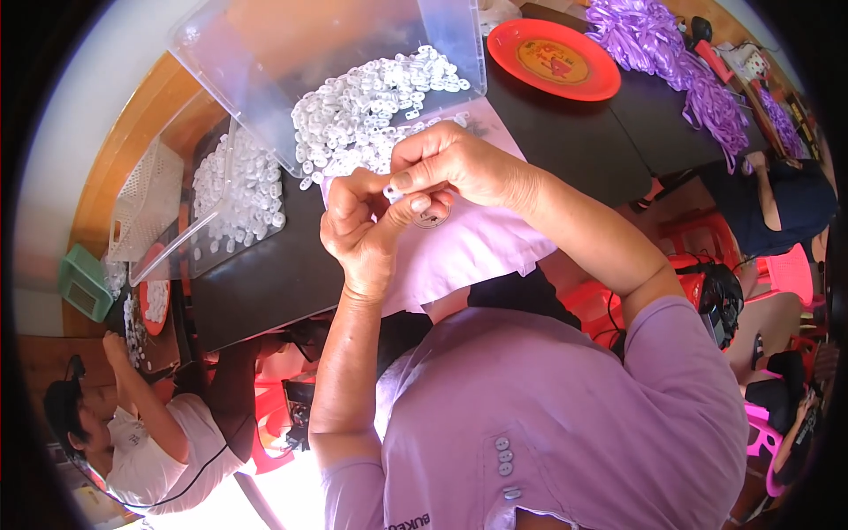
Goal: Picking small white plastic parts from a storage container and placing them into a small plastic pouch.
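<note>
My left hand (360,225) and my right hand (455,168) meet above a pink cloth (468,252) spread over the table edge and my lap. Between the pinched fingertips of both hands is a small white plastic piece (391,191) with a hole in it. Fingers cover most of its shape. Just beyond the hands, a heap of similar white plastic pieces (371,97) spills from a clear plastic bin (256,97) onto the cloth. Each loose piece looks oval with holes.
Left of the bin lies another heap of white pieces (234,190) in a clear container. A red plate (601,75) and purple ribbons (649,44) rest on the dark table (565,137). At lower left a person (163,433) handles white pieces; another person (768,203) sits at right.
</note>
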### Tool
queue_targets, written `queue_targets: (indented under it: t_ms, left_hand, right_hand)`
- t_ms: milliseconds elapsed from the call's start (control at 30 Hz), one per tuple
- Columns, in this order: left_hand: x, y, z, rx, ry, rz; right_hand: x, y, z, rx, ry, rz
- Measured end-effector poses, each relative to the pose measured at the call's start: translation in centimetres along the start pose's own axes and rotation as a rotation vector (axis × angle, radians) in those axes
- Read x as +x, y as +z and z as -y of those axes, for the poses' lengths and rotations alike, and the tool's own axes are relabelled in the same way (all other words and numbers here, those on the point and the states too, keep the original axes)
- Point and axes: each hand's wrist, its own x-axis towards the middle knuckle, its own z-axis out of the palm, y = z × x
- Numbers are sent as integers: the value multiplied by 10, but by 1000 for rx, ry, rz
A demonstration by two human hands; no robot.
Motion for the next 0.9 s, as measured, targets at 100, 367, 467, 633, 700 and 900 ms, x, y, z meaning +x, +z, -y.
queue_targets:
  t_ms: [100, 367, 467, 633, 700, 900]
  left_hand:
    - [8, 13, -7, -74, -138, -83]
    - [9, 3, -1, 13, -342, -146]
    - [9, 3, -3, 4, -382, -164]
    - [11, 8, -6, 6, -427, -118]
    - [11, 7, -9, 0, -447, -135]
    - [11, 2, -4, -35, -445, -132]
  right_hand:
    - [-1, 4, 3, -129, -115, -267]
    - [8, 8, -17, -276, -191, -415]
    - [9, 10, -18, -542, -415, -478]
    - [8, 6, -18, -477, -379, -478]
    - [7, 8, -13, -403, -305, -469]
    - [11, 6, -25, -630, -462, -534]
